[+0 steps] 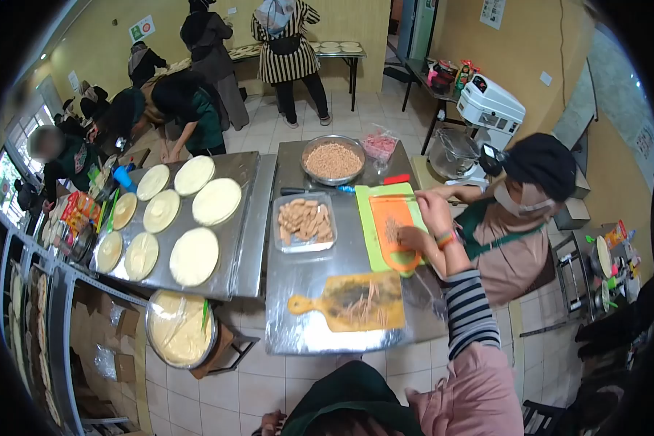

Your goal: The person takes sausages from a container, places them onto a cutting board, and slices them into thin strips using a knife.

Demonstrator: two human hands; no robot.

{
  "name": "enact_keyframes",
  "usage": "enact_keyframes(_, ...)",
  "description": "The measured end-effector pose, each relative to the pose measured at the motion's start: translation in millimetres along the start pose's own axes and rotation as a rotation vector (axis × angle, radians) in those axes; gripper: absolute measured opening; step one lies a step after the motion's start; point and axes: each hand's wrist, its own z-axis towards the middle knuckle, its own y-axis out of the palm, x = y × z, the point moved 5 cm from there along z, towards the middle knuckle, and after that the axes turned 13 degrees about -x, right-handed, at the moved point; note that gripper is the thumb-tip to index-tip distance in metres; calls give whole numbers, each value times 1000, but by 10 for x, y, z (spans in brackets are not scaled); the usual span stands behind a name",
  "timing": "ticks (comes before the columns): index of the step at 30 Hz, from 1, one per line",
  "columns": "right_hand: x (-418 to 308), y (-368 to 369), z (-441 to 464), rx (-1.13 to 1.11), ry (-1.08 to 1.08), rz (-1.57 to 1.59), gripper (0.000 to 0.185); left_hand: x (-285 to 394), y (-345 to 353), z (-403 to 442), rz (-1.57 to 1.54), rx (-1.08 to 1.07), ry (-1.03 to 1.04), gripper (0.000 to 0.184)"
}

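My right hand (434, 212), in a striped sleeve, reaches across to the knife (396, 197), its fingers closed at the handle end. Under the blade lies an orange cutting board (385, 224) on a green one (368, 251), with small chopped pieces (394, 229) on it. A co-worker's hand (414, 240) rests beside those pieces; their other hand (454, 192) is close behind mine. My left hand (272, 423) hangs low by my body, dark and partly cut off. Closer to me, thin sausage strips (367, 309) lie on a wooden paddle board (316, 307).
A clear tub of sausage pieces (305, 247) and a bowl of chopped filling (333, 161) share this steel table. Flat dough rounds (194, 256) cover the left table (236, 218). A basin of cream-coloured mixture (180, 327) stands below. The co-worker (512, 240) stands at the right.
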Motion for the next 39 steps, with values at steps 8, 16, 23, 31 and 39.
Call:
enact_keyframes(8,1917,962,2218,-596,294,-579,26,1172,386,417,-230,188,103,36)
enact_keyframes(16,2231,1421,2627,-699,179,-781,30,289,364,130,-414,433,355,56)
enact_keyframes(23,2137,1363,2604,-572,31,-873,32,2638,766,-955,126,958,484,16)
enact_keyframes(31,866,477,1705,-353,305,-572,23,4297,1383,-1040,656,585,1139,27)
enact_keyframes(39,313,881,-1217,-311,542,142,19,4546,1458,-732,1009,378,1194,38)
